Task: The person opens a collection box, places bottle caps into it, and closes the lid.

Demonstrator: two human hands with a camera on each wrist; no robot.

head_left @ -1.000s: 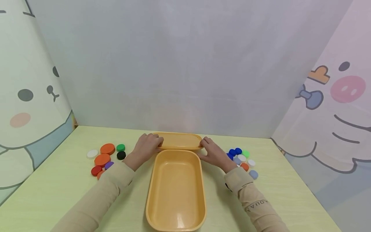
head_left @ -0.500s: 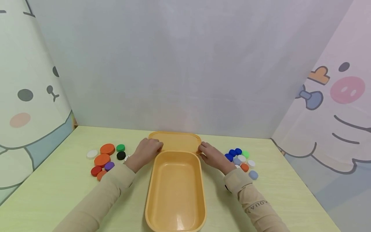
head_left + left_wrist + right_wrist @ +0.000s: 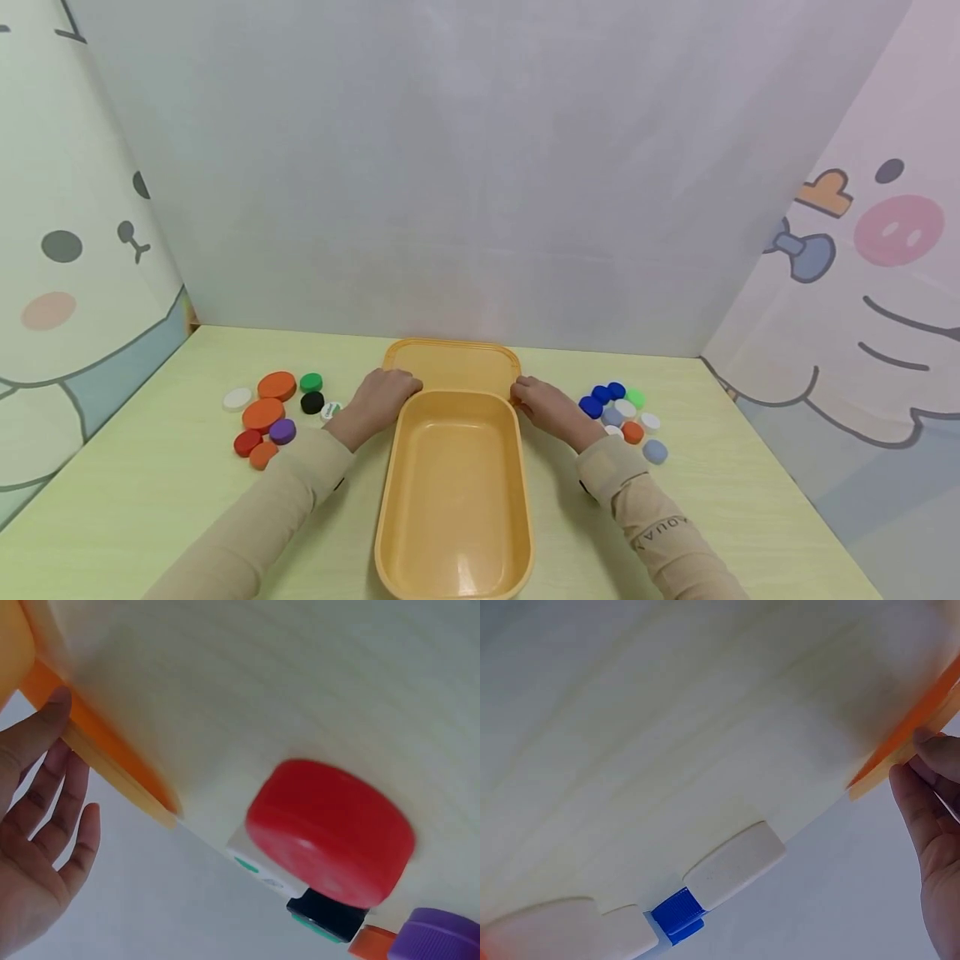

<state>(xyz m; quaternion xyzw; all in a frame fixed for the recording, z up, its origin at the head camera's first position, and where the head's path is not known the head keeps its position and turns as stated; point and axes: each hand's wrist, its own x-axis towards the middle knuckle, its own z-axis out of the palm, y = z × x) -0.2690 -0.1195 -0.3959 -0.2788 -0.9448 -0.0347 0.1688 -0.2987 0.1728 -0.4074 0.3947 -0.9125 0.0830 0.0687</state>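
Note:
In the head view, a yellow-orange plastic lid (image 3: 453, 365) lies nearly flat at the far end of a deep rectangular container (image 3: 456, 508) of similar colour. The container's far rim hides the lid's near edge. My left hand (image 3: 382, 397) holds the lid's left edge; in the left wrist view its thumb (image 3: 54, 712) and fingers pinch the orange rim (image 3: 124, 776), with the other fingers spread loosely. My right hand (image 3: 551, 407) pinches the right edge between thumb and forefinger, as the right wrist view shows at the lid's rim (image 3: 900, 746).
Bottle caps lie on the table (image 3: 127, 467) on both sides. To the left are orange caps (image 3: 263, 414), a purple cap (image 3: 282, 431), a black cap (image 3: 312, 402) and others. Blue caps (image 3: 591, 407) and several white or pale ones sit right. A grey wall (image 3: 480, 183) closes the back.
The lid has tipped from a raised slant to nearly flat, showing more of its face. Both hands have lowered slightly toward me with it. The container and caps stay put.

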